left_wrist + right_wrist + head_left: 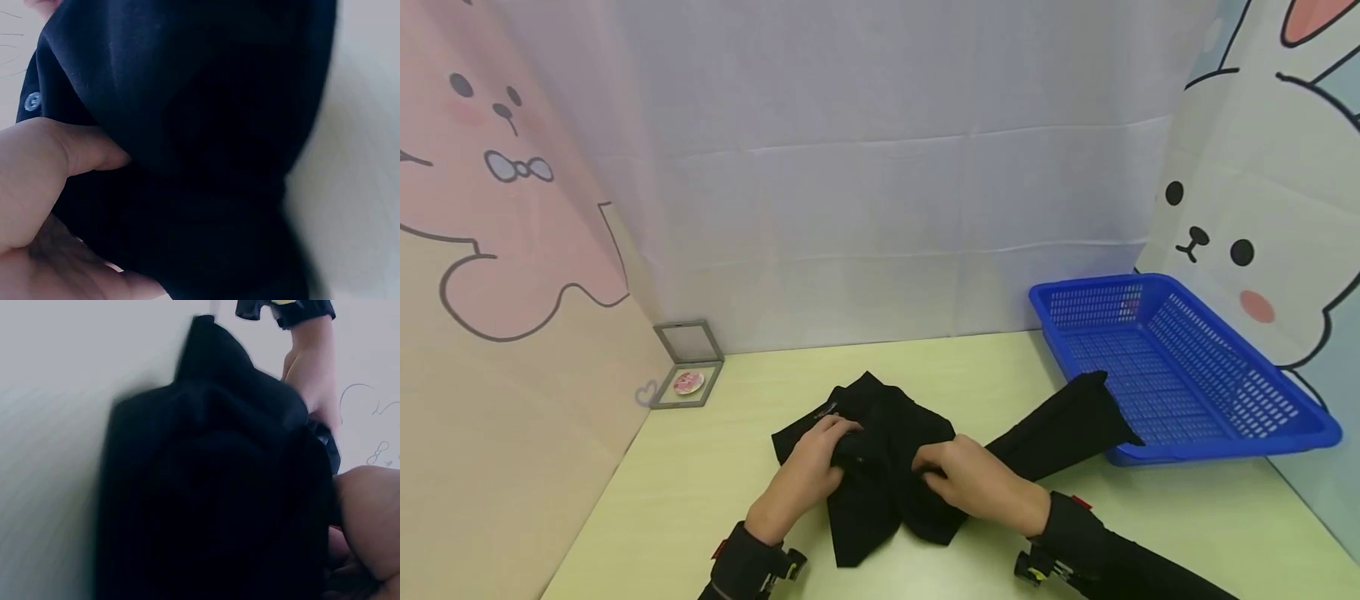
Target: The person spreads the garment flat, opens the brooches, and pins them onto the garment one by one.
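Observation:
A black buttoned garment, probably a shirt [880, 433], lies bunched on the pale yellow table. One long sleeve-like part [1067, 421] stretches right, its end overlapping a basket's near rim. My left hand [805, 475] grips the left side of the cloth, thumb over it and fingers beneath. A small pale button [32, 101] shows near that thumb in the left wrist view. Farther right, my right hand [977, 483] pinches the fabric with curled fingers. Dark folds fill much of both wrist views and hide several fingertips.
A blue plastic basket [1150, 375] stands at the right, against the curtain. At the back left corner sits a small grey-framed open case [688, 383] with a round pink item inside. White and printed curtains [880, 200] enclose the table [685, 500] at the back and sides.

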Action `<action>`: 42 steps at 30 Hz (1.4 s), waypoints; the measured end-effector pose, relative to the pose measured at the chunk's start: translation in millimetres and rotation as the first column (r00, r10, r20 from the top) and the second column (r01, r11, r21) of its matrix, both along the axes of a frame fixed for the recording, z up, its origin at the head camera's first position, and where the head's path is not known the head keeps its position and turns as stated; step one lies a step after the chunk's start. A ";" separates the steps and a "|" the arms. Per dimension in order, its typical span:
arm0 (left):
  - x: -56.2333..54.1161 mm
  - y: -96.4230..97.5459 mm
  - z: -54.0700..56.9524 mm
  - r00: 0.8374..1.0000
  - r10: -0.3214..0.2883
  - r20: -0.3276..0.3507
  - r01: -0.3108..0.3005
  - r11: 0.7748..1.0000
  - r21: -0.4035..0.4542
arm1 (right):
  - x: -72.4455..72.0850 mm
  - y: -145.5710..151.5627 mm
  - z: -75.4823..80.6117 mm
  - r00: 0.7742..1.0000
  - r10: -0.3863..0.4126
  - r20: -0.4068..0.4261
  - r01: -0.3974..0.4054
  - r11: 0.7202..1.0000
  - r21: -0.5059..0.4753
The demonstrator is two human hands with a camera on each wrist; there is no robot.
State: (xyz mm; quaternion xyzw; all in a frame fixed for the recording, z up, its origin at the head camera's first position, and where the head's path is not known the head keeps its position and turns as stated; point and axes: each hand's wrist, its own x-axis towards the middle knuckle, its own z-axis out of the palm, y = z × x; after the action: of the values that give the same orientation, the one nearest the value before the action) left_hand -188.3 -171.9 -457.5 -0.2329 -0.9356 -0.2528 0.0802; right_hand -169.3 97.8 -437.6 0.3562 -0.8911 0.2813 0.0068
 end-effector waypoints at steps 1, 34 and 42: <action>0.4 1.6 1.1 1.000 -0.011 0.008 0.011 1.000 0.002 | 0.3 -2.9 1.5 1.000 0.003 0.007 -0.002 1.000 -0.012; -2.6 -56.9 9.3 0.952 0.164 0.260 -0.152 0.986 -0.066 | 5.7 72.9 -19.1 0.965 -0.213 -0.156 0.246 0.939 0.241; -7.7 -38.0 3.8 0.954 0.098 0.282 -0.084 0.995 -0.062 | 3.9 37.9 1.2 0.998 -0.057 0.011 0.055 0.990 0.129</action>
State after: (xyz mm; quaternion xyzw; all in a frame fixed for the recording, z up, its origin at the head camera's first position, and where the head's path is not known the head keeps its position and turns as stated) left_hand -196.1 -209.9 -453.8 -0.1527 -0.9531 -0.2567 -0.0493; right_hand -165.5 135.7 -436.4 0.3287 -0.9170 0.2254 -0.0148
